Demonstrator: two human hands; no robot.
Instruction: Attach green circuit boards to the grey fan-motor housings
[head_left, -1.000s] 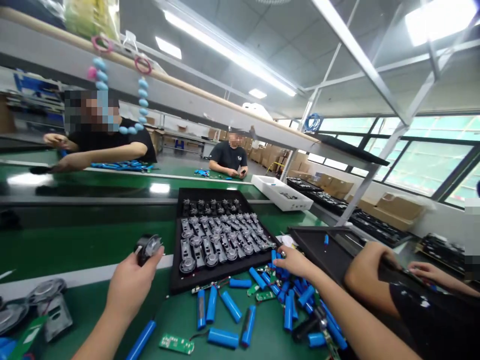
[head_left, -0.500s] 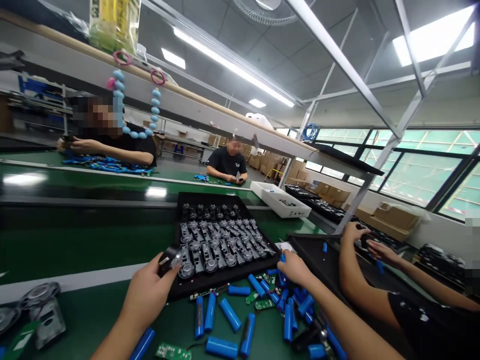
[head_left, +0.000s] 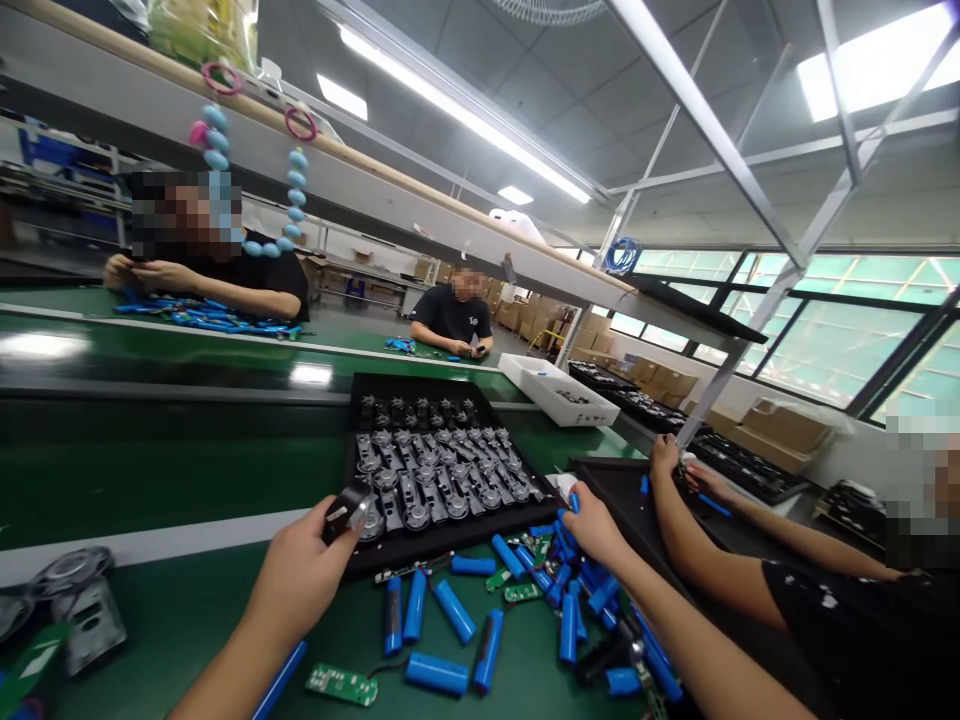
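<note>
Blue battery cells (head_left: 568, 628) (dense) around right hand (head_left: 592, 525)

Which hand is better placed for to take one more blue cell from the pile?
Probably the right hand: its fingers are at the blue cells, while the left hand is holding a dark round part.

The green worktop (head_left: 187, 480) ran across the view, with a white strip along its near part. A black tray (head_left: 442, 560) sat on it, filled with rows of grey metal-and-plastic parts. In front of the tray lay loose blue cylindrical battery cells (head_left: 454, 610), some heaped together, with small green circuit boards (head_left: 341, 685) among them. A white plastic crate (head_left: 559, 390) stood beyond the tray, a dark flat tray (head_left: 622, 490) lay right of the cells, and round grey parts (head_left: 94, 620) lay at the left.
</note>
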